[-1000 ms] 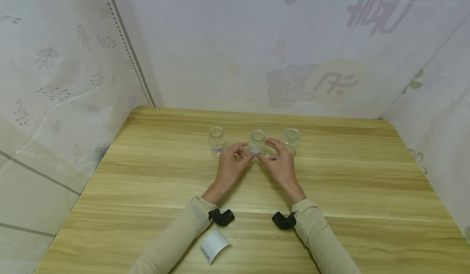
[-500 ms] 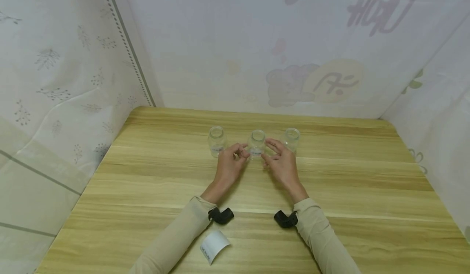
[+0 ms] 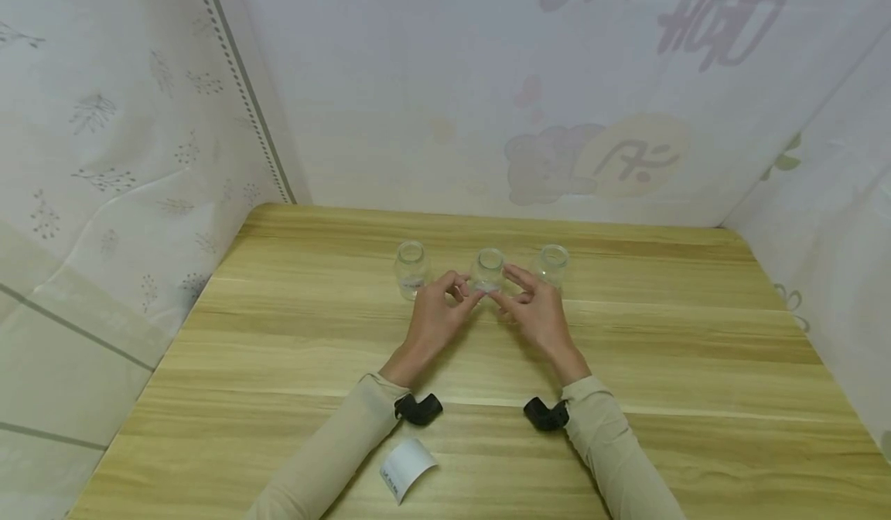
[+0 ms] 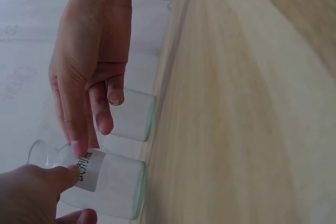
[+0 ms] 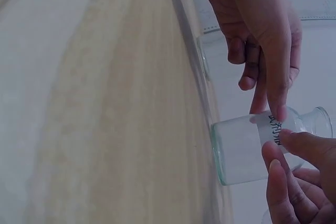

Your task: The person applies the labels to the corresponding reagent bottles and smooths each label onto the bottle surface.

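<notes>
In the head view, three clear glass jars without lids stand upright in a row. Around the middle glass jar (image 3: 490,263) are both hands, left hand (image 3: 438,307) on one side and right hand (image 3: 536,307) on the other. Their thumbs press a white label (image 4: 93,170) with dark printed characters onto the jar's front, while other fingers hold its sides. In the head view the thumbs mostly cover that label. The left jar (image 3: 411,265) bears a similar label low on its front. Beyond the right hand, the right jar (image 3: 553,261) is partly hidden.
A curled white label sheet (image 3: 407,466) with dark print lies on the wooden table (image 3: 278,350) near the left forearm. Black curved wrist mounts (image 3: 420,409) jut inward from both sleeves. Patterned cloth walls (image 3: 418,118) rise behind and beside the table.
The thumbs were together on the label, spread apart half a second ago so the label showed, and now meet over it again. The right forearm has shifted slightly right. The jars stay put.
</notes>
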{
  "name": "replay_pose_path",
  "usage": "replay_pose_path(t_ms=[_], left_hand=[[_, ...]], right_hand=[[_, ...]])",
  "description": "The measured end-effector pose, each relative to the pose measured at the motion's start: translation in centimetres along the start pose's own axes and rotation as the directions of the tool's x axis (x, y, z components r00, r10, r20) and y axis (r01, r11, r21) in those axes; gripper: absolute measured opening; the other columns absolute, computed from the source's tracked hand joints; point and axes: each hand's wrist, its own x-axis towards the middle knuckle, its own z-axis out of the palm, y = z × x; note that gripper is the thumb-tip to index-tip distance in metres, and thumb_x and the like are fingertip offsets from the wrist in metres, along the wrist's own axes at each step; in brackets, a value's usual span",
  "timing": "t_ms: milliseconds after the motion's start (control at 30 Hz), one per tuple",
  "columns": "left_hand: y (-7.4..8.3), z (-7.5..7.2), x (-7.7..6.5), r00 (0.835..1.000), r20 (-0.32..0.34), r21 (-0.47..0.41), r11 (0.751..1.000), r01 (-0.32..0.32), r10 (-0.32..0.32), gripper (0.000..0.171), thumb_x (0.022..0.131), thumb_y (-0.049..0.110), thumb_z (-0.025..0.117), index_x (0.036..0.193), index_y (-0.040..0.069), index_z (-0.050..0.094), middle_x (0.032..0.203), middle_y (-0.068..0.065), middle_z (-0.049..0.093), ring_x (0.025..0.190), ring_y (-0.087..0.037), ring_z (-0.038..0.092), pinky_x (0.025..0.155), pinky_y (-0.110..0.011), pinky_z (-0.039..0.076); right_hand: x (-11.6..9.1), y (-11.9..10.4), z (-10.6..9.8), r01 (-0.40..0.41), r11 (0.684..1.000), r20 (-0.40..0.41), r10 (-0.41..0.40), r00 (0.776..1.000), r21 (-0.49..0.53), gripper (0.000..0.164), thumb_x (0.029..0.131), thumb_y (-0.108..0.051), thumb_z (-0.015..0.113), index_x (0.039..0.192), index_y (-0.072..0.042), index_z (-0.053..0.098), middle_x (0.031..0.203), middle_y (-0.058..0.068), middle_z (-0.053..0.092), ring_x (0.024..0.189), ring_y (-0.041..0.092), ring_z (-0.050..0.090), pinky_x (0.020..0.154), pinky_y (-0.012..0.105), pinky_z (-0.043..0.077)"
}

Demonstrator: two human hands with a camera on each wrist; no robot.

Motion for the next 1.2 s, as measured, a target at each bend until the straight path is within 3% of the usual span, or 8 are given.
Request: replay_pose_path(t_ms=[100, 267, 400, 467, 567, 633, 700, 1200], left_hand=[[-0.06, -0.02, 0.04, 1.000, 0.011, -0.003, 1.000, -0.004, 0.004, 0.028, 0.094, 0.015, 0.079, 0.078, 0.009, 0.056, 0.097, -0.016, 0.078, 0.105, -0.028, 0.074, 0.071, -0.032, 0.053], [-0.16, -0.01, 0.07, 1.000, 0.017, -0.020, 1.000, -0.018, 0.018, 0.023, 0.094, 0.005, 0.074, 0.079, 0.009, 0.057, 0.078, -0.009, 0.072, 0.109, -0.030, 0.073, 0.050, -0.023, 0.040], [-0.18, 0.02, 0.02, 1.000, 0.022, -0.029, 0.999, -0.018, 0.019, 0.020, 0.092, 0.000, 0.072, 0.079, 0.009, 0.058, 0.078, -0.008, 0.071, 0.106, -0.029, 0.074, 0.046, -0.023, 0.036], [-0.19, 0.05, 0.01, 0.999, 0.024, -0.027, 0.999, -0.020, 0.021, 0.021, 0.091, 0.001, 0.074, 0.079, 0.008, 0.058, 0.078, -0.008, 0.071, 0.107, -0.029, 0.073, 0.054, -0.026, 0.045], [-0.19, 0.10, 0.03, 0.999, 0.019, -0.034, 0.999, -0.025, 0.026, 0.024, 0.090, 0.003, 0.078, 0.077, 0.008, 0.058, 0.076, -0.008, 0.070, 0.112, -0.031, 0.072, 0.077, -0.034, 0.058], [-0.20, 0.15, 0.06, 1.000, 0.017, -0.042, 0.999, -0.024, 0.024, 0.025, 0.090, 0.005, 0.080, 0.077, 0.007, 0.059, 0.075, -0.007, 0.070, 0.113, -0.033, 0.071, 0.093, -0.041, 0.057], [-0.23, 0.19, 0.09, 1.000, 0.016, -0.044, 0.999, -0.021, 0.021, 0.025, 0.090, 0.006, 0.081, 0.077, 0.007, 0.060, 0.073, -0.006, 0.069, 0.113, -0.033, 0.071, 0.099, -0.043, 0.054], [0.04, -0.11, 0.02, 0.999, 0.034, -0.047, 0.998, 0.035, -0.033, 0.025, 0.092, 0.006, 0.079, 0.078, 0.007, 0.058, 0.080, -0.009, 0.071, 0.115, -0.031, 0.070, 0.099, -0.042, 0.054]], right_hand=[[0.09, -0.03, -0.27, 0.007, 1.000, 0.011, -0.007, 1.000, -0.001, 0.055, 0.097, -0.015, 0.075, 0.148, -0.005, 0.055, 0.145, 0.018, 0.059, 0.076, 0.033, 0.076, 0.063, 0.032, 0.060], [0.17, 0.07, -0.43, 0.017, 1.000, 0.017, -0.017, 1.000, 0.007, 0.049, 0.100, -0.006, 0.069, 0.147, -0.004, 0.056, 0.145, 0.017, 0.059, 0.073, 0.031, 0.075, 0.058, 0.030, 0.058], [0.14, 0.03, -0.40, 0.011, 1.000, 0.017, -0.011, 1.000, 0.006, 0.050, 0.099, -0.004, 0.069, 0.147, -0.004, 0.056, 0.145, 0.016, 0.060, 0.074, 0.031, 0.075, 0.059, 0.030, 0.059], [0.13, -0.02, -0.33, 0.017, 1.000, 0.014, -0.017, 1.000, -0.001, 0.052, 0.097, -0.005, 0.071, 0.147, -0.003, 0.056, 0.143, 0.017, 0.061, 0.075, 0.032, 0.075, 0.060, 0.031, 0.059], [0.08, -0.04, -0.20, 0.033, 0.999, 0.008, -0.033, 0.999, -0.012, 0.055, 0.095, -0.007, 0.076, 0.146, -0.001, 0.056, 0.142, 0.020, 0.061, 0.075, 0.033, 0.075, 0.062, 0.033, 0.060], [0.07, -0.01, -0.11, 0.042, 0.999, 0.001, -0.042, 0.999, -0.015, 0.057, 0.094, -0.008, 0.078, 0.146, -0.001, 0.056, 0.142, 0.021, 0.060, 0.075, 0.033, 0.075, 0.062, 0.034, 0.060], [0.04, 0.00, -0.05, 0.052, 0.998, -0.004, -0.052, 0.999, -0.018, 0.059, 0.093, -0.010, 0.079, 0.146, 0.000, 0.056, 0.142, 0.022, 0.060, 0.075, 0.033, 0.076, 0.062, 0.034, 0.061], [0.08, 0.16, -0.13, 0.033, 0.999, -0.008, -0.033, 0.999, -0.022, 0.051, 0.097, -0.009, 0.074, 0.145, -0.004, 0.058, 0.143, 0.020, 0.060, 0.072, 0.031, 0.075, 0.061, 0.034, 0.061]])
